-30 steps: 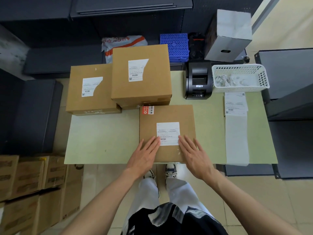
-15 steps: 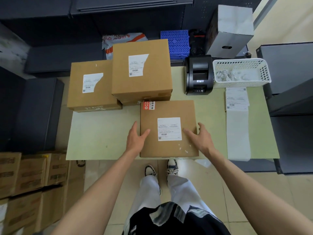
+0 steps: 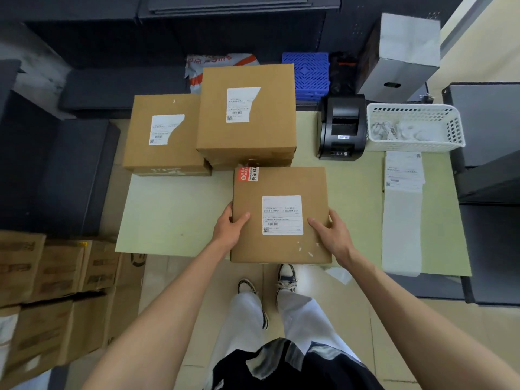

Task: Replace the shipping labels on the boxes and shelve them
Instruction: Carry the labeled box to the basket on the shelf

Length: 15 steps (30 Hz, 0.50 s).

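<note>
Clamped on opposite sides of the box [image 3: 281,215], our left hand [image 3: 229,229] and right hand [image 3: 330,235] steady it so its fresh label [image 3: 282,214] faces up for shelving.

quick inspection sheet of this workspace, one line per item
surface: green table, bare at near left
job's things: near box with whole label; two back boxes with torn labels; label strip at right
clutter: printer, white basket
grippers: left hand and right hand grip the near box's sides
cables: nothing seen
surroundings: dark shelves, cartons on floor at left
</note>
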Tool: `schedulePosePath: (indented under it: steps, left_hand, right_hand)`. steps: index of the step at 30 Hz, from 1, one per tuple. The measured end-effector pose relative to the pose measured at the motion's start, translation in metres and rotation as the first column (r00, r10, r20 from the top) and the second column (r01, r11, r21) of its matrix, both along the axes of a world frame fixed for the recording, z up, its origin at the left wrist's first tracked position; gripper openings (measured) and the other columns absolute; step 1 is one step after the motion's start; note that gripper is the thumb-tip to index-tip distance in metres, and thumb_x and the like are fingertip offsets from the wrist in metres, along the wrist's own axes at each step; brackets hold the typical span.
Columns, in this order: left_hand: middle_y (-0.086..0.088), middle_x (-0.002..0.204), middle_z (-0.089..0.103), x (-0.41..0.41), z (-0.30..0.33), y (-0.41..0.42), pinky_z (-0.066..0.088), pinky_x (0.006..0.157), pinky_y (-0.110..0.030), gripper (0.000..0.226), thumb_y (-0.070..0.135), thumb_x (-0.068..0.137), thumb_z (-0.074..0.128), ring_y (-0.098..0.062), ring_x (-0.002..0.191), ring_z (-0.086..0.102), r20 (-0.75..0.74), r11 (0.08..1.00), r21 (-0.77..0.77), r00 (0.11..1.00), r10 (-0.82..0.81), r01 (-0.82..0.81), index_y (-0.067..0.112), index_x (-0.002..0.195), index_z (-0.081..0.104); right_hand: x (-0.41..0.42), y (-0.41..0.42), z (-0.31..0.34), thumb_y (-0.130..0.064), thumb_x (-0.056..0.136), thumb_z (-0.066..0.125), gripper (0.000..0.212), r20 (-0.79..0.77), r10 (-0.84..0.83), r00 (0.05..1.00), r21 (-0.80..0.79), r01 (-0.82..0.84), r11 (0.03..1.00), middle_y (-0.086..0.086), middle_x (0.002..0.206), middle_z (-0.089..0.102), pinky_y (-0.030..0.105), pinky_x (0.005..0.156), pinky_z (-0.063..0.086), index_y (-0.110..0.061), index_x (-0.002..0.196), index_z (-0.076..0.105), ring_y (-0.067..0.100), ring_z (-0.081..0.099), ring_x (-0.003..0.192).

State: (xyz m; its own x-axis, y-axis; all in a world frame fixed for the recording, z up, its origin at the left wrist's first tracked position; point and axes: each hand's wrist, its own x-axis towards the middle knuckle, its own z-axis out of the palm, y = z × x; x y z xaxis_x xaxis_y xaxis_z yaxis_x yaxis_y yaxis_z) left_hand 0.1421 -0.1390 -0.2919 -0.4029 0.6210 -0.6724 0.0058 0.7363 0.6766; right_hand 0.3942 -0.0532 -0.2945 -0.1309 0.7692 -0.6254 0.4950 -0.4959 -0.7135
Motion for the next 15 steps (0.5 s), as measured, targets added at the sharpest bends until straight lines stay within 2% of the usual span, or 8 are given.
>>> schedulePosePath:
  steps: [4, 11, 13, 15]
  left_hand:
    - [0.006, 0.136, 0.06, -0.003, 0.026, -0.031, 0.05, 0.1, -0.035, 0.053, 0.038, 0.1, 0.059, -0.018, 0.116, 0.06, -0.034, 0.997, 0.052, 0.997, 0.062, -0.06, 0.029, 0.15, 0.042]
    - [0.008, 0.133, 0.063, -0.05, 0.088, -0.123, 0.048, 0.104, -0.04, 0.051, 0.042, 0.095, 0.064, -0.018, 0.12, 0.06, -0.17, 0.958, 0.158, 0.949, 0.265, -0.239, 0.028, 0.143, 0.05]
    - [0.006, 0.131, 0.065, -0.068, 0.116, -0.154, 0.052, 0.098, -0.037, 0.048, 0.042, 0.096, 0.064, -0.014, 0.112, 0.063, -0.183, 0.933, 0.217, 0.926, 0.329, -0.288, 0.028, 0.14, 0.052]
    - [0.008, 0.127, 0.064, -0.086, 0.146, -0.187, 0.051, 0.084, -0.023, 0.038, 0.038, 0.099, 0.062, -0.005, 0.101, 0.062, -0.214, 0.897, 0.266, 0.886, 0.412, -0.353, 0.026, 0.134, 0.053]
  right_hand:
    - [-0.016, -0.008, 0.027, -0.036, 0.086, 0.068, 0.043, 0.002, 0.074, 0.997, 0.063, -0.074, 0.995, -0.005, 0.111, 0.067, 0.042, 0.092, 0.054, -0.027, 0.126, 0.054, 0.014, 0.066, 0.097]
    - [-0.088, -0.044, 0.083, -0.053, 0.077, 0.066, 0.042, 0.025, 0.322, 0.946, 0.204, -0.32, 0.925, -0.01, 0.106, 0.069, 0.044, 0.089, 0.053, -0.036, 0.114, 0.057, 0.016, 0.066, 0.094]
    - [-0.121, -0.057, 0.104, -0.051, 0.077, 0.068, 0.035, 0.014, 0.391, 0.92, 0.254, -0.382, 0.889, -0.012, 0.102, 0.069, 0.043, 0.088, 0.053, -0.037, 0.108, 0.057, 0.016, 0.066, 0.092]
    - [-0.156, -0.073, 0.129, -0.049, 0.079, 0.069, 0.039, -0.001, 0.47, 0.883, 0.308, -0.447, 0.84, -0.01, 0.106, 0.07, 0.042, 0.088, 0.053, -0.034, 0.113, 0.059, 0.015, 0.066, 0.093]
